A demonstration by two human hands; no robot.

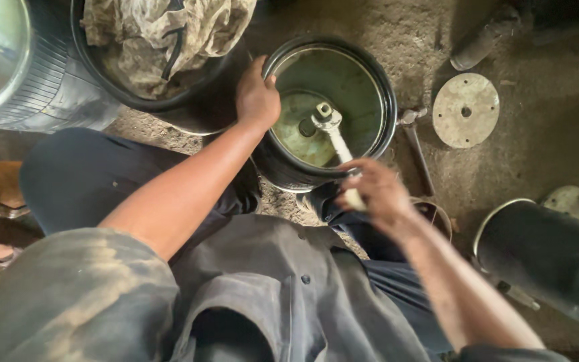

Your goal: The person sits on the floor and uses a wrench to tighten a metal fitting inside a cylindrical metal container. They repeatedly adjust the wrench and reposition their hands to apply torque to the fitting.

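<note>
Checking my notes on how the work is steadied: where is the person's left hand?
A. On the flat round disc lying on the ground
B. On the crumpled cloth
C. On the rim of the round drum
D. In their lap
C: the left hand grips the drum rim, while the right hand holds the pale tool handle reaching inside it.

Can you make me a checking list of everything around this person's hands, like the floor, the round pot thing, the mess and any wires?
Surface: dusty dirt floor, gritty and uneven.
Job's things: black round drum with a greenish inside; a white-handled tool reaches to its centre.
Clutter: round metal disc, hammer, black tube, black tub holding a dirty rag, ribbed black cylinder.
Grippers: left hand grips the drum's rim; right hand has its fingers closed round the tool's handle.
Cables: nothing seen.
Surroundings: the person's grey shirt and dark trousers fill the lower view; no one else in sight.
</note>
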